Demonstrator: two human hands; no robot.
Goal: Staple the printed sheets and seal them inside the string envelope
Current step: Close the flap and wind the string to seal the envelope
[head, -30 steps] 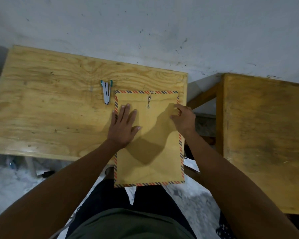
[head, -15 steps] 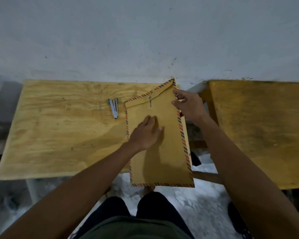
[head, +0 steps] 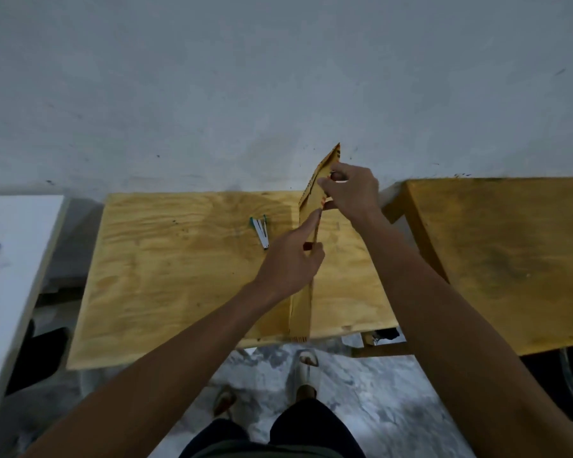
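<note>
A plywood table (head: 186,276) fills the middle of the frame against a scuffed grey wall (head: 278,77), with a second wooden table (head: 497,259) at right, a white surface (head: 14,259) at left and mottled grey floor (head: 361,408) below. The brown envelope (head: 301,309) stands on edge at centre, seen nearly edge-on. The right hand (head: 349,191) pinches its upper end; the left hand (head: 290,264) grips its middle, forefinger extended along it. A stapler (head: 261,232) lies just left. No writing is legible.

We see bare counter (head: 166,259) left of the stapler (head: 261,232); the upright envelope (head: 302,302) blocks passage toward the right.
</note>
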